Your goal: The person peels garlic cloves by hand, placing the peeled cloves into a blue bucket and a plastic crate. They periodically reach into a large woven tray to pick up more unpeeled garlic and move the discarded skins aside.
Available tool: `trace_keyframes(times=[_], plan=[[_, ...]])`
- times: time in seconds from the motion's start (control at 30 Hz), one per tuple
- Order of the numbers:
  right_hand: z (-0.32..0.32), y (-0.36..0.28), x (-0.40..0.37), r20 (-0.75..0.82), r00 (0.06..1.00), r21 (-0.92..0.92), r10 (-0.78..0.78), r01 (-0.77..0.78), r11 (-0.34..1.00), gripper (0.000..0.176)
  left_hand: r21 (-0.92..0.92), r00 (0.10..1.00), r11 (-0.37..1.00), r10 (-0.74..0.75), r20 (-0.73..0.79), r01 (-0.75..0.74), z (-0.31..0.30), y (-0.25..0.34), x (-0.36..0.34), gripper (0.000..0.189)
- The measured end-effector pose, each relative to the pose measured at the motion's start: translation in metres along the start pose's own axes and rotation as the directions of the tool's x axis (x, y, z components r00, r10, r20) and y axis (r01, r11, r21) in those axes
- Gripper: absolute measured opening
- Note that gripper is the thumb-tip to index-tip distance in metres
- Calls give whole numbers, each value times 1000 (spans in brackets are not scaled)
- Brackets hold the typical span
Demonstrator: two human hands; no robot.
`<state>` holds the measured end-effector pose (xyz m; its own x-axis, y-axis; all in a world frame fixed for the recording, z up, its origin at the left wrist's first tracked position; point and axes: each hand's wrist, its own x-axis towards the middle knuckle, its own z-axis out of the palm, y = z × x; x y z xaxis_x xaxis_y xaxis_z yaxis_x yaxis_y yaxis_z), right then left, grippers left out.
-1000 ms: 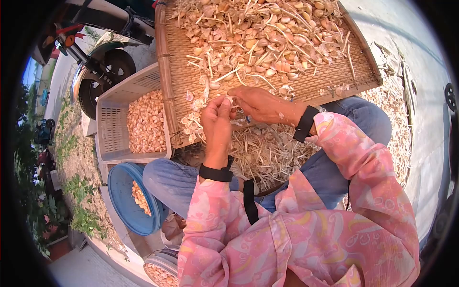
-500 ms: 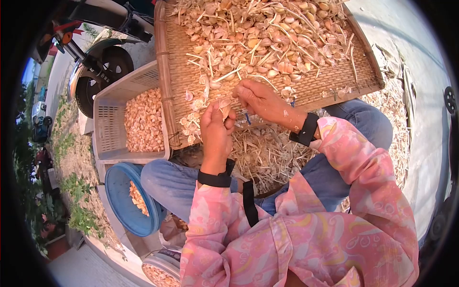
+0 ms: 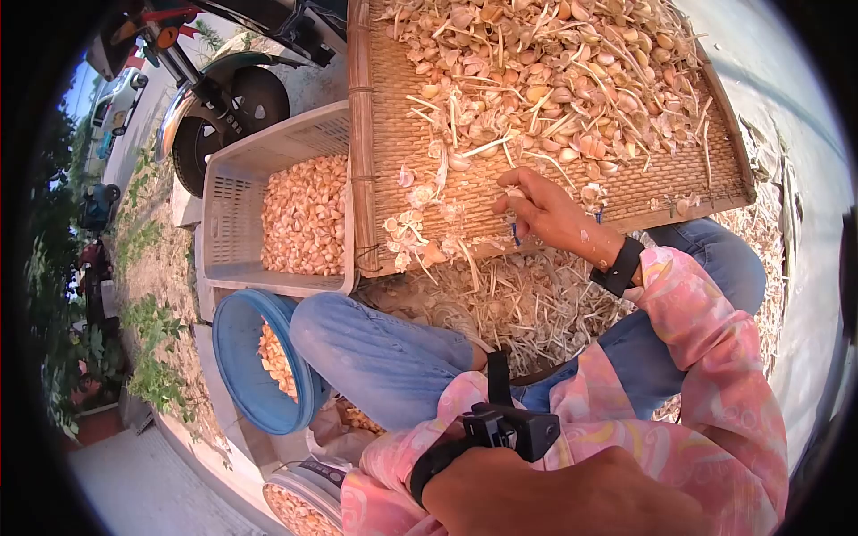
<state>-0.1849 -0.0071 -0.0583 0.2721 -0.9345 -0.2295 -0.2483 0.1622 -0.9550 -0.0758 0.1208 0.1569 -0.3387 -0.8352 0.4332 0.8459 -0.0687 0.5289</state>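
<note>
watching remotely, i saw the right hand half-curled over the near part of the woven tray; the left hand, nearer, hid its fingers. i couldn't tell either's hold. garlic cloves lay heaped on the tray's far side; i judged them light, firm, slick-skinned, best pinched mid-body.

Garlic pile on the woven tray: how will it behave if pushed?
The garlic pile would likely spread, not move as one, since its cloves lie loose. Papery skins look light and may scatter. Long stalks across its edge might drag neighbours.
</note>
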Motion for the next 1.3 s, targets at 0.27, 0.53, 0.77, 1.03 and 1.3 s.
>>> trace_keyframes(times=[0.27,0.53,0.77,1.03,1.3], plan=[[5,3,3,-10,998,20,-61,61,998,21,100,911,974,226,-344,-203,22,-7,12,15],[1,-3,9,-13,1000,370,-21,25,929,22,808,908,561,224,-354,177,-110,47,10,26],[-3,-14,4,61,992,425,-111,74,902,21,836,824,-30,188,-534,548,-275,97,-21,31],[1,-24,2,-20,920,330,-391,375,866,20,230,784,841,-309,-538,489,-209,-43,-5,21],[1,-31,-9,-63,935,22,-348,350,936,18,406,738,755,-150,-658,516,-202,-50,-12,18]])
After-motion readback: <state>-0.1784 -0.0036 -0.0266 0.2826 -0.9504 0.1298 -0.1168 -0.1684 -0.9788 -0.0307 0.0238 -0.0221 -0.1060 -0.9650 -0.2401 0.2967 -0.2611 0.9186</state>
